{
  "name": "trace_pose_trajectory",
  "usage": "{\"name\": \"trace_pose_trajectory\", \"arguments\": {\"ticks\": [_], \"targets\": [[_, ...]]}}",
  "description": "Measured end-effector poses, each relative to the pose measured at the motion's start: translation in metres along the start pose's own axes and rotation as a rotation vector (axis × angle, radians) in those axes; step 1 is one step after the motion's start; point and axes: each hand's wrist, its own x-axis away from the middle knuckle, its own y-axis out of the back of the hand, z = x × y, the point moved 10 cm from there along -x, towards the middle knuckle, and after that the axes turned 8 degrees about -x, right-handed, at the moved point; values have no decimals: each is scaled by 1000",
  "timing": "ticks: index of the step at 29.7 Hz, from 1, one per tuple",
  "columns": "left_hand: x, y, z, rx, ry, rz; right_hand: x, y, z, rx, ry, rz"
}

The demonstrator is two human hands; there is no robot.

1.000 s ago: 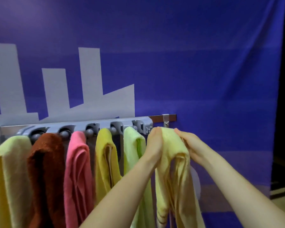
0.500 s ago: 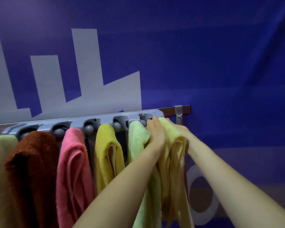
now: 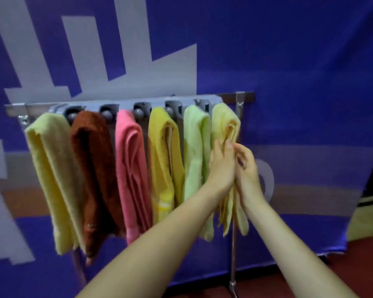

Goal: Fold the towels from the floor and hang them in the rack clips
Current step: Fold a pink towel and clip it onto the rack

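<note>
six towels hang side by side from the grey clip rack (image 3: 129, 103). last on the right, the pale yellow towel (image 3: 224, 123), top tucked at the end clip. left hand (image 3: 221, 166) and right hand (image 3: 247, 168) pressed together around its hanging folds, fingers pinching the cloth. light green towel (image 3: 195, 147) just beside it.

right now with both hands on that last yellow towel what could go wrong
1. Both hands, left hand and right hand, press the pale yellow towel below the rack; a downward tug could pull it from its clip.
2. It hangs against the light green towel, so smoothing may drag that one loose too.
3. Its lower layers look uneven, so the fold may slip apart on release.
</note>
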Motion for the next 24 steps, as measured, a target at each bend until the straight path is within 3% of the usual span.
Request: {"name": "trace_pose_trajectory", "arguments": {"ticks": [7,11,12,18,24], "targets": [[125,44,109,122,299,45,127,-12,-71,51,-140,87],[212,95,216,89,520,-9,236,-23,-165,206,-358,254],[268,117,271,70,654,-48,293,-23,-212,261,-505,303],[428,185,432,-4,1082,-85,417,18,-341,360,-890,209],[511,221,542,10,1394,-185,467,54,-426,566,-1076,203]]}}
